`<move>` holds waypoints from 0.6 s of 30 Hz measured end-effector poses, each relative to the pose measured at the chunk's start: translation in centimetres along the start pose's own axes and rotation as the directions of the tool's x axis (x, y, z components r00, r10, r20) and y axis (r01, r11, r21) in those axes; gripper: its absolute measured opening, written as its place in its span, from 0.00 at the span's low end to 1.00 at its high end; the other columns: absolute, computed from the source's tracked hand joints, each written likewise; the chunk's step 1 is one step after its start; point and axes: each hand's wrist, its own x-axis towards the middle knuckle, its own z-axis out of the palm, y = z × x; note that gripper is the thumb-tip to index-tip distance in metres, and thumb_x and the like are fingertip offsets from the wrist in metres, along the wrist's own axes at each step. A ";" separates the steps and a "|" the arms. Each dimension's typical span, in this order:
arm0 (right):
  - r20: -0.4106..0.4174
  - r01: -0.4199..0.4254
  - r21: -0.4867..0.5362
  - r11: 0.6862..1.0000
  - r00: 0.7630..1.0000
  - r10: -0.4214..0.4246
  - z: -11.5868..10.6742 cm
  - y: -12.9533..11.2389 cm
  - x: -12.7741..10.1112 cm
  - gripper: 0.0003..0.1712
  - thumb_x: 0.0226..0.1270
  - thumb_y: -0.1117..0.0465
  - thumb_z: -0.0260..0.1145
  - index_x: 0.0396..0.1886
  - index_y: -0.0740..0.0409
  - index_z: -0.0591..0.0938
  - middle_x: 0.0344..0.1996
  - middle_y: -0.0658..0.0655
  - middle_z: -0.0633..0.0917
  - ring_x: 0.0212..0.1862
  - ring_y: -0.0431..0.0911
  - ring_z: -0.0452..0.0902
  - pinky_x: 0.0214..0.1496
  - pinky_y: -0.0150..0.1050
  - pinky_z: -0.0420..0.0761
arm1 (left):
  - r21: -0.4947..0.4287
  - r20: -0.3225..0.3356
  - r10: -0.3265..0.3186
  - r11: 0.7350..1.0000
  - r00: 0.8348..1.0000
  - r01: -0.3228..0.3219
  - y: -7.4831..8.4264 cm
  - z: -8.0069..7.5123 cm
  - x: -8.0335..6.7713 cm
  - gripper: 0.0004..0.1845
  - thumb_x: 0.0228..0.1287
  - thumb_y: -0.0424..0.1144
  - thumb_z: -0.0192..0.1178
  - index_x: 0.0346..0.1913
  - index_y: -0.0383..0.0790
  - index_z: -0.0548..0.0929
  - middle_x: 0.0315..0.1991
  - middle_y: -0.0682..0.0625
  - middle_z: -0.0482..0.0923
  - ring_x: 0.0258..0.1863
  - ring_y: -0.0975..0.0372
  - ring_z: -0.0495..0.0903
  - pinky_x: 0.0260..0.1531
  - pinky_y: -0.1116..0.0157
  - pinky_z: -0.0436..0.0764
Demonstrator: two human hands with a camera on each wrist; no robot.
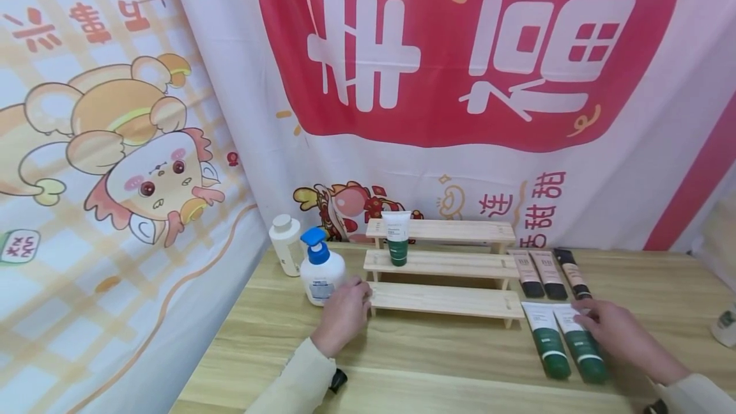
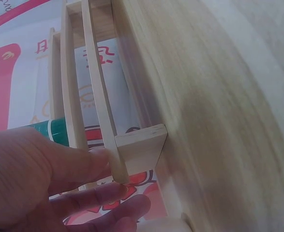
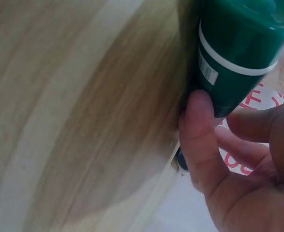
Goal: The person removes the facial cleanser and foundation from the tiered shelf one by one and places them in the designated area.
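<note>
A three-step wooden rack (image 1: 443, 299) stands on the table before the banner. One green-and-white tube (image 1: 397, 238) stands upright on its middle step. My left hand (image 1: 361, 294) rests with straight fingers against the left end of the lowest step; the left wrist view shows the fingers (image 2: 98, 193) beside that step's end (image 2: 142, 145). Two more green tubes lie flat at the right. My right hand (image 1: 588, 318) pinches the right one (image 1: 583, 344) between thumb and fingers, as the right wrist view (image 3: 233, 53) shows. The other green tube (image 1: 547, 340) lies just left of it.
A blue-capped pump bottle (image 1: 321, 271) and a white bottle (image 1: 285, 243) stand left of the rack, close to my left hand. Three slim beige and dark tubes (image 1: 549, 273) lie right of the rack. A pale container (image 1: 726, 323) sits at the table's right edge.
</note>
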 end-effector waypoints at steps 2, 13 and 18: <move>0.021 -0.031 0.007 0.999 0.999 0.031 0.0 0.0 0.0 0.23 0.67 0.61 0.61 0.53 0.76 0.74 0.39 0.70 0.79 0.33 0.48 0.73 0.31 0.44 0.74 | 0.002 0.002 -0.001 1.000 1.000 0.001 0.0 0.0 0.0 0.07 0.57 0.33 0.66 0.39 0.40 0.84 0.34 0.52 0.74 0.30 0.62 0.73 0.32 0.64 0.77; -0.012 -0.016 0.001 1.000 1.000 0.016 -0.2 0.1 -0.4 0.35 0.72 0.46 0.53 0.52 0.79 0.73 0.43 0.77 0.77 0.42 0.62 0.76 0.42 0.59 0.75 | 0.011 -0.001 0.013 1.000 1.000 -0.012 -0.1 0.1 0.2 0.07 0.57 0.33 0.66 0.39 0.39 0.83 0.34 0.52 0.75 0.30 0.62 0.74 0.33 0.63 0.77; -0.050 -0.004 0.006 1.000 0.999 0.004 -1.1 -0.7 -0.7 0.38 0.72 0.42 0.50 0.51 0.79 0.73 0.39 0.74 0.79 0.40 0.59 0.77 0.38 0.57 0.76 | 0.014 -0.001 0.012 1.000 1.000 -0.012 -0.2 0.2 0.3 0.08 0.57 0.33 0.66 0.40 0.39 0.83 0.34 0.52 0.75 0.31 0.62 0.74 0.33 0.63 0.77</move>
